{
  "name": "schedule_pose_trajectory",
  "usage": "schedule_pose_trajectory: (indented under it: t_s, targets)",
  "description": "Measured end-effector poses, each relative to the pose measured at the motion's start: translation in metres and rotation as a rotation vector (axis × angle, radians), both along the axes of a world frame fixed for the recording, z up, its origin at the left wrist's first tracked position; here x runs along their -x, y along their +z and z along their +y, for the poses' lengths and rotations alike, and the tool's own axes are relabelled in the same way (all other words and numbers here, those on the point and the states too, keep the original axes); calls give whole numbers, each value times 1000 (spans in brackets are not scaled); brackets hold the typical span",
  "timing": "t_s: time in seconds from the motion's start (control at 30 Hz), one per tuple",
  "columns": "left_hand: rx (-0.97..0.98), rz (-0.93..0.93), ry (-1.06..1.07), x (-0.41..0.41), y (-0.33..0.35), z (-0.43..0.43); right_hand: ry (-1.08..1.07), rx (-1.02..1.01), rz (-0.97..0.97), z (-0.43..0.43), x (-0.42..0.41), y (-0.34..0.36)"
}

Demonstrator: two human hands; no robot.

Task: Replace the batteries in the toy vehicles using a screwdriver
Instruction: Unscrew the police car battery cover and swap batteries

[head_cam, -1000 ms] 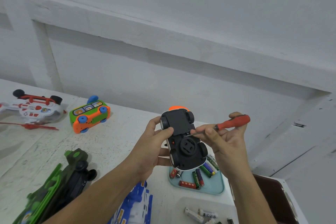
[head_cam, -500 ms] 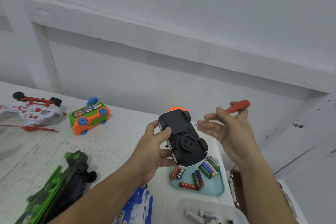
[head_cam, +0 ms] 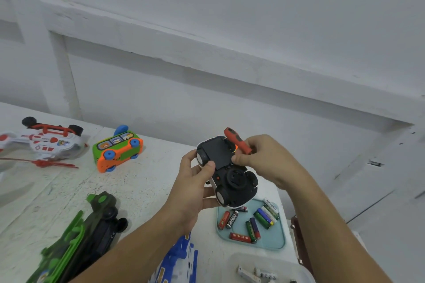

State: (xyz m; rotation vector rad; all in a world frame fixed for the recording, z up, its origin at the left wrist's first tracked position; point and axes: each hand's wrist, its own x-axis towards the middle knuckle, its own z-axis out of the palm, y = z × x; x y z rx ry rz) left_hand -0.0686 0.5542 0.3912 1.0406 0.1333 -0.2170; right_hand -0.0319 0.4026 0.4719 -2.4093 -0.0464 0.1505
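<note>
My left hand [head_cam: 194, 181] holds a toy car [head_cam: 226, 171] upside down above the table, its black underside and battery cover facing me, thumb pressed on the underside. My right hand [head_cam: 264, 159] grips a red-handled screwdriver [head_cam: 238, 140] with the handle pointing up and back, while its fingertips touch the right edge of the car's battery cover. The screwdriver's shaft is hidden behind the fingers. A teal tray [head_cam: 276, 240] just below the car holds several loose batteries [head_cam: 250, 223].
On the white table lie a white and red toy helicopter [head_cam: 43, 141] at far left, an orange-green toy bus [head_cam: 117, 150], a dark green toy vehicle [head_cam: 80, 241] near me, and a blue-white toy [head_cam: 181, 259]. A clear container [head_cam: 264, 270] with white batteries sits at bottom right, beside a brown box [head_cam: 299, 243].
My right hand swung the screwdriver from pointing at the car to handle-up, then came back so its fingers rest on the battery cover. The car stayed in my left hand.
</note>
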Motion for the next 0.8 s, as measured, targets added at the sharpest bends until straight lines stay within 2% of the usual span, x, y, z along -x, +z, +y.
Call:
schedule_pose_trajectory:
  t_s: [0.2,0.37,0.63,0.8]
  targets:
    - [-8,4,24,4,0,1,-74,-26,-75,9,5,-9]
    - [-16,-10,22,8,2,-1,-125,-130,32,10,6,-10]
    - [-51,-23,28,11,-1,-2,-169,-185,186,6,5,-5]
    - [-29,-20,27,14,0,-3,-177,-294,214,2,5,-5]
